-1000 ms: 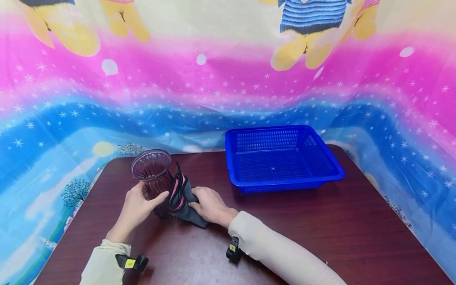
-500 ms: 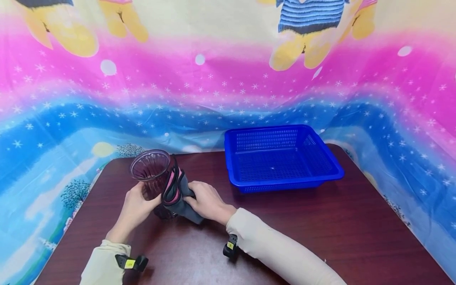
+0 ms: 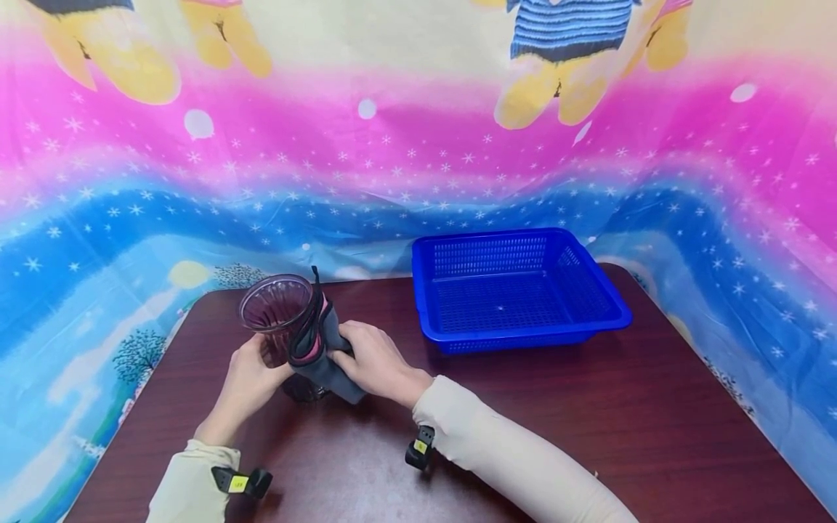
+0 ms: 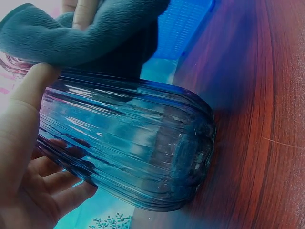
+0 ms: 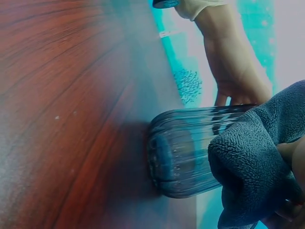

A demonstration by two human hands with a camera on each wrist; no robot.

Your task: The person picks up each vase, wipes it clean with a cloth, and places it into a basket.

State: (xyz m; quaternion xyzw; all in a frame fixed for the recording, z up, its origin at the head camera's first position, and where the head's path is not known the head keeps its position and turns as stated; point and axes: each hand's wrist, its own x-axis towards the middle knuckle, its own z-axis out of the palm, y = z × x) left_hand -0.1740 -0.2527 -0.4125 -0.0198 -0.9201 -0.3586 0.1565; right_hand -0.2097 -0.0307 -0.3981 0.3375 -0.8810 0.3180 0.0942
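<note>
A ribbed, purple-tinted glass vase (image 3: 273,309) with a flared rim stands upright at the table's left. My left hand (image 3: 250,381) grips its side, thumb towards me; in the left wrist view the fingers curl behind the glass (image 4: 124,138). Against the vase's right side lies a folded grey cloth (image 3: 335,372) with a black edge and a pink inner face. My right hand (image 3: 379,363) holds the bunched cloth, which hides part of the vase. In the right wrist view, the cloth (image 5: 248,162) covers the vase's upper part, while the ribbed base (image 5: 167,152) touches the table.
A blue plastic basket (image 3: 523,335) with slotted walls stands at the back right of the dark wooden table (image 3: 575,421). Behind the table hangs a printed curtain (image 3: 366,167). Each sleeve carries a small black wrist camera (image 3: 240,482).
My right hand has slid the cloth up and to the left along the vase's side. The left hand and the vase stay where they were.
</note>
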